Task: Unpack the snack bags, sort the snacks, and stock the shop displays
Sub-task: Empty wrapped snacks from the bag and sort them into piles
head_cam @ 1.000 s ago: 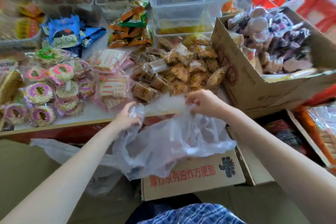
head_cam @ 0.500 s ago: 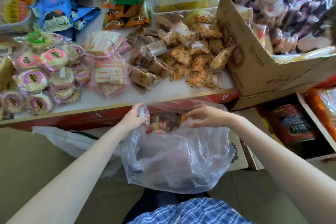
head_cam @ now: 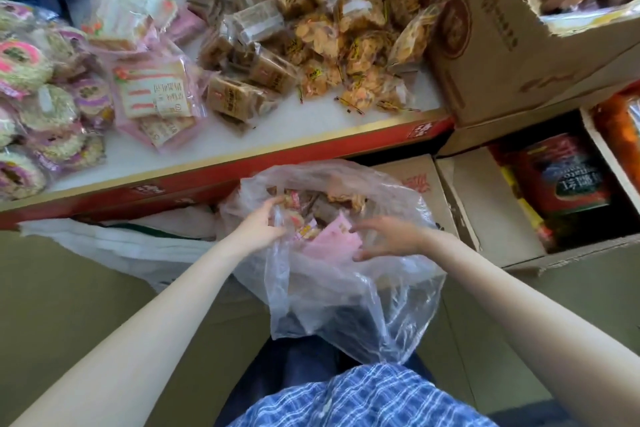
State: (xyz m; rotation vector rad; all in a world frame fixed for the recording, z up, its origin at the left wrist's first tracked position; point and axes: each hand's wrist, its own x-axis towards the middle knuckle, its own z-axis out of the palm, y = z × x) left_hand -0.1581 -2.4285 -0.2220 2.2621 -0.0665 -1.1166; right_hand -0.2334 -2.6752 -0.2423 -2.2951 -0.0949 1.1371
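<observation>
Here the left hand (head_cam: 258,229) has its fingers (head_cam: 273,204) clamped on the clear bag's (head_cam: 346,291) rim. Right hand (head_cam: 391,239) — fingers apart, curved — hovers just over a pink packet (head_cam: 332,241) inside.

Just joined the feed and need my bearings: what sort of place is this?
Most likely a small snack shop or its stockroom. Heaps of wrapped biscuits and cakes cover a white counter with a red edge, brown cardboard cartons hold more stock, and both hands work at a clear plastic bag of mixed snacks.

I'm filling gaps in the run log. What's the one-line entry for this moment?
left hand: grips clear plastic bag rim | right hand: open over pink snack packet | table: sorted snacks
</observation>
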